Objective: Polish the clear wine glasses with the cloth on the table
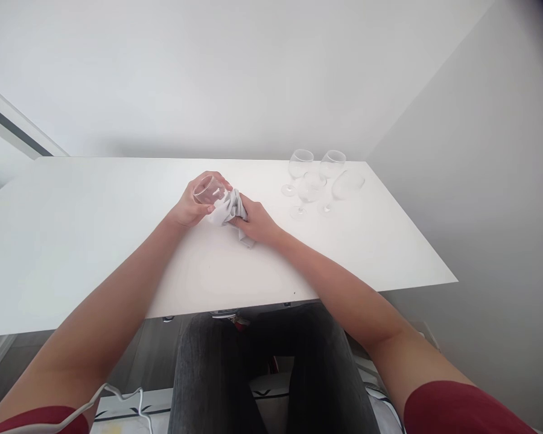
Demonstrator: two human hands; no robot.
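Note:
My left hand (190,205) is wrapped round the bowl of a clear stemmed glass (207,189), which tilts with its rim toward the upper left. A light grey cloth (233,208) is bunched in my right hand (256,222), its end hanging down toward the table. The cloth covers the lower part of the glass, so the stem and foot are hidden. To the right of my hands, several more clear stemmed glasses (312,187) stand close together on the white table (221,271).
A white wall (185,72) rises behind the table, with a grey wall (489,199) at the right. The table's front edge runs above my legs (208,374). A white cable (117,393) loops at the lower left.

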